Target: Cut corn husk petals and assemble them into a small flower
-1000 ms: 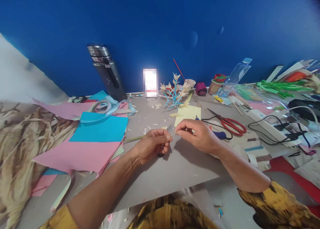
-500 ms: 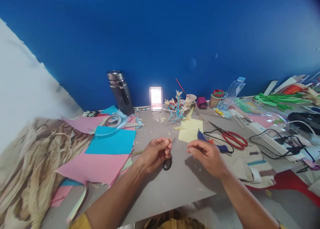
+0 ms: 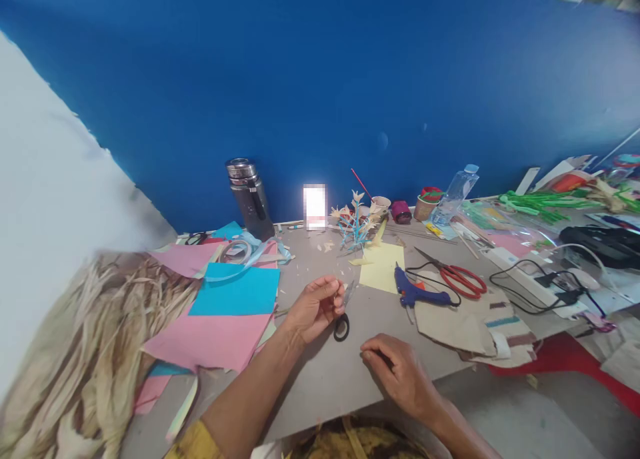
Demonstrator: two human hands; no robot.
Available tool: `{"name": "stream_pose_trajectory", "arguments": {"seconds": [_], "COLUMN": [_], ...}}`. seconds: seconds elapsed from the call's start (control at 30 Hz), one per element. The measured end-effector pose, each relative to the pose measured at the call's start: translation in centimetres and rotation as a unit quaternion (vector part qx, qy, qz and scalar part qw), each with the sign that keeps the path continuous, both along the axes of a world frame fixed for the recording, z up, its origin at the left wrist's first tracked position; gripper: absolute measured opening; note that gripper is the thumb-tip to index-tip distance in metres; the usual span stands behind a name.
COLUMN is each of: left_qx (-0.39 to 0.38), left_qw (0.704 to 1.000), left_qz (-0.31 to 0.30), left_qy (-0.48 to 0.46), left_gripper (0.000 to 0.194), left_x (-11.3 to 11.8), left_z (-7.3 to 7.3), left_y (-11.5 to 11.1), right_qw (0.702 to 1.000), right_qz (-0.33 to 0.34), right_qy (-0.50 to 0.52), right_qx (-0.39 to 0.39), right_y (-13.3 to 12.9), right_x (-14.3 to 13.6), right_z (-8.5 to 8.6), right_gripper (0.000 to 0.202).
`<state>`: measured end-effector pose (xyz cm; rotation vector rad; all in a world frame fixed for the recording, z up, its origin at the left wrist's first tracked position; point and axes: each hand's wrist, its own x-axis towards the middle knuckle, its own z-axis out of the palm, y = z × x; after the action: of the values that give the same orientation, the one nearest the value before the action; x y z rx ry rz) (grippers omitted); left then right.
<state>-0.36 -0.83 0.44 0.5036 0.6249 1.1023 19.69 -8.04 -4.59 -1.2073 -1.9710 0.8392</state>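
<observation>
My left hand [image 3: 320,305] is raised over the grey table, thumb and fingers pressed together on something too small to make out. Just beside its fingertips lie small scissors with a black handle [image 3: 341,327], partly hidden by the hand. My right hand [image 3: 395,369] is nearer the table's front edge with its fingers curled together; what they hold, if anything, is hidden. Beyond the hands stands a bunch of pale flowers on light blue stems [image 3: 356,229], next to a yellow sheet [image 3: 383,265]. A blue glue gun [image 3: 423,293] lies to the right.
Blue paper [image 3: 240,292] and pink paper [image 3: 215,335] lie left, beside dried husks [image 3: 105,332]. A dark flask [image 3: 250,199] stands behind. Red-handled scissors [image 3: 463,280], folded cloth [image 3: 455,325], a power strip [image 3: 535,279] and a clear bottle [image 3: 455,195] are right.
My right hand has moved down toward the table's front edge, away from the glue gun, and its fingers are more curled. My left hand keeps its pinch. The view has shifted slightly.
</observation>
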Motion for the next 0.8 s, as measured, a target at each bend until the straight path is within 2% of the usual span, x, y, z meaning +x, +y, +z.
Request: {"name": "stream_pose_trajectory", "arguments": {"seconds": [0.07, 0.17, 0.33, 0.47, 0.63, 0.8], "left_qx": [-0.001, 0.003, 0.035, 0.058, 0.095, 0.103], "left_qw": [1.0, 0.999, 0.991, 0.983, 0.967, 0.963], "left_qz": [0.009, 0.036, 0.064, 0.078, 0.082, 0.079], "left_qy": [0.005, 0.028, 0.108, 0.158, 0.221, 0.235], "left_gripper": [0.023, 0.023, 0.022, 0.021, 0.019, 0.018], "left_x": [-0.1, -0.1, 0.2, 0.5, 0.5, 0.7], "left_z": [-0.1, -0.3, -0.2, -0.1, -0.5, -0.5], "left_y": [0.1, 0.2, 0.1, 0.0, 0.0, -0.2], "right_qw": [1.0, 1.0, 0.989, 0.979, 0.975, 0.974], "right_qz": [0.005, -0.01, -0.096, -0.108, -0.103, -0.105], "right_qy": [-0.002, 0.024, 0.107, 0.155, 0.188, 0.19], "right_qx": [-0.004, -0.013, -0.043, -0.07, -0.055, -0.059], "right_y": [0.3, 1.6, 4.8, 6.8, 8.1, 8.1], "right_x": [-0.1, -0.4, -2.0, -3.3, -4.1, -4.3], "right_z": [0.0, 1.0, 4.0, 6.0, 6.6, 6.8], "right_gripper": [0.02, 0.021, 0.024, 0.027, 0.026, 0.022]}}
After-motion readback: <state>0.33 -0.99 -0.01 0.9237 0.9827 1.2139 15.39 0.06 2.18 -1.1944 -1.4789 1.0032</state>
